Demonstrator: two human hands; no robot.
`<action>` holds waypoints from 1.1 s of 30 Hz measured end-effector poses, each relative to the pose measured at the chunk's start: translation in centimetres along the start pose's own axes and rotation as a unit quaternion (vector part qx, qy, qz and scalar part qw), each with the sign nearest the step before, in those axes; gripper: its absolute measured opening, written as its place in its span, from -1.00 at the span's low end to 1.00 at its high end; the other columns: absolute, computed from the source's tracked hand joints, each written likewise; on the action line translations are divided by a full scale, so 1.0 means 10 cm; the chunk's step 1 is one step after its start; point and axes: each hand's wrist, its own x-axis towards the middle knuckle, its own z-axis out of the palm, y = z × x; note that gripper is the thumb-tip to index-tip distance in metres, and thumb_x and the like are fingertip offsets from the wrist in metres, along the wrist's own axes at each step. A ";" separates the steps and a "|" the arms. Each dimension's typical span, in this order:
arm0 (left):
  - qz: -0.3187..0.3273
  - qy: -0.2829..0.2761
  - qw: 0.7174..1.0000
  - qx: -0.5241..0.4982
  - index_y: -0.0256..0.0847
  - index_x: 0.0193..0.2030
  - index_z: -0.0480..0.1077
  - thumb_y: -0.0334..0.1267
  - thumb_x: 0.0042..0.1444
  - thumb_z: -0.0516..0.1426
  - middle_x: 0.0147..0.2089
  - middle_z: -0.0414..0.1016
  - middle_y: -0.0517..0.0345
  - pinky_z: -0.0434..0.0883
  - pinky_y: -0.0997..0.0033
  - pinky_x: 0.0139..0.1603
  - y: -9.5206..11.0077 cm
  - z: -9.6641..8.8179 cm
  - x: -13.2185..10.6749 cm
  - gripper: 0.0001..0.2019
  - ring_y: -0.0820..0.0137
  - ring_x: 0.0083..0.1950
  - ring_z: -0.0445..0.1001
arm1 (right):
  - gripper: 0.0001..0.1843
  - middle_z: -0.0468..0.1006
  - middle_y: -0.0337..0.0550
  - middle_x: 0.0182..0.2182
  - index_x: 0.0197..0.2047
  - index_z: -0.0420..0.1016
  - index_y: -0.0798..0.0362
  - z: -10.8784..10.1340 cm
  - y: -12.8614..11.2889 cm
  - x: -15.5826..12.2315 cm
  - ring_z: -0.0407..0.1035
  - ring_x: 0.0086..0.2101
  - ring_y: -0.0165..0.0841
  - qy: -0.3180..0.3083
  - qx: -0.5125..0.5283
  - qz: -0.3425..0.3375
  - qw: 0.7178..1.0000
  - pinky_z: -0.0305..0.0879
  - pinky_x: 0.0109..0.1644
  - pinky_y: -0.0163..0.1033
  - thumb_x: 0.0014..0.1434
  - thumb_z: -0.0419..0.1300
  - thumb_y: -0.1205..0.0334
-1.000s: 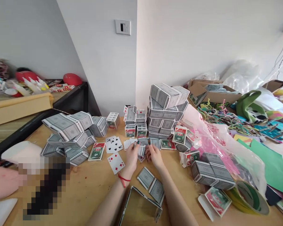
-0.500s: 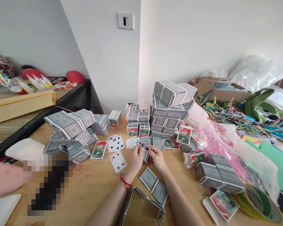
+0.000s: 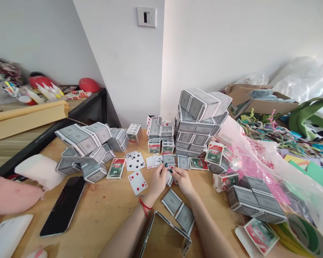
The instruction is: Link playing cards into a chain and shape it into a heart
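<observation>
Grey-backed playing card, partly hidden: held above the desk, directly between your left hand and right hand, neither nearer. Fingers: both your thumbs and fingertips clamped on it; its long axis cannot be told. Two face-down cards: nearer you, beside your right forearm. Four of diamonds: left of your left hand, index "4" legible. Red-and-green card box: farther left, lettering too small to read.
</observation>
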 end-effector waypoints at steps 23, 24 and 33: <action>-0.007 0.022 1.000 0.020 -0.22 -0.51 0.19 -0.14 0.14 -0.05 -0.52 0.25 0.22 0.17 0.49 -0.44 -0.03 -0.05 0.04 -0.73 0.45 -0.46 0.21 | -0.51 0.03 -0.39 -0.75 -0.66 0.12 0.05 0.07 0.09 0.04 -0.07 -0.68 -0.52 0.062 -0.087 -0.046 0.993 -0.13 -0.62 -0.37 0.02 0.07 -0.17; -0.009 0.027 0.999 0.017 -0.23 -0.50 0.19 -0.14 0.14 -0.05 -0.52 0.25 0.22 0.17 0.49 -0.43 -0.03 -0.04 0.04 -0.73 0.45 -0.46 0.21 | -0.50 0.04 -0.39 -0.75 -0.67 0.10 0.04 0.08 0.09 0.04 -0.07 -0.68 -0.53 0.062 -0.083 -0.042 0.994 -0.13 -0.62 -0.37 0.02 0.07 -0.18; -0.003 -0.003 1.000 0.030 -0.21 -0.47 0.18 -0.15 0.12 -0.02 -0.50 0.22 0.24 0.13 0.50 -0.45 0.09 -0.02 -0.04 -0.78 0.46 -0.46 0.19 | -0.51 0.18 -0.28 -0.64 -0.57 0.20 0.07 0.20 0.10 0.03 0.06 -0.57 -0.46 0.179 -0.143 -0.085 0.970 0.03 -0.52 -0.36 0.11 -0.06 -0.18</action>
